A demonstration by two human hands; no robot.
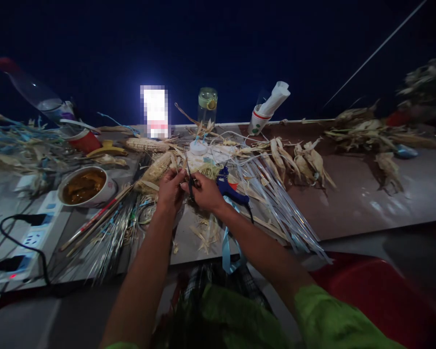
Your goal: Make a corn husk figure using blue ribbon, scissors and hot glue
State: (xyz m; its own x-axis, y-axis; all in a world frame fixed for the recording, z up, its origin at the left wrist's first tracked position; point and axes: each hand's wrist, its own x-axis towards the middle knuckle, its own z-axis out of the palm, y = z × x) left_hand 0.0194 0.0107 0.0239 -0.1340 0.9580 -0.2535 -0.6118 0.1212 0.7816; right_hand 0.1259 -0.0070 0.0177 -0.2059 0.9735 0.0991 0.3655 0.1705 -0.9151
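Note:
My right hand point(203, 190) is closed on dark scissors point(189, 177), whose narrow blades point up and away from me. Beside it, almost touching, my left hand point(170, 190) pinches something small and pale at the fingertips; the dim light keeps me from making it out. Just beyond my left hand lies a corn cob point(158, 168), with another cob point(147, 145) behind it. A blue glue gun point(229, 188) rests to the right of my right hand. Scraps of dry husk point(205, 235) are scattered on the table below my hands.
On the left are a bowl of brown liquid point(83, 188), a power strip point(34, 237) with cords, and thin wires point(112, 242). Clear glue sticks point(283, 203) and dried husks point(305, 162) lie right. A jar point(207, 104) and a paper cup point(257, 121) stand at the back edge.

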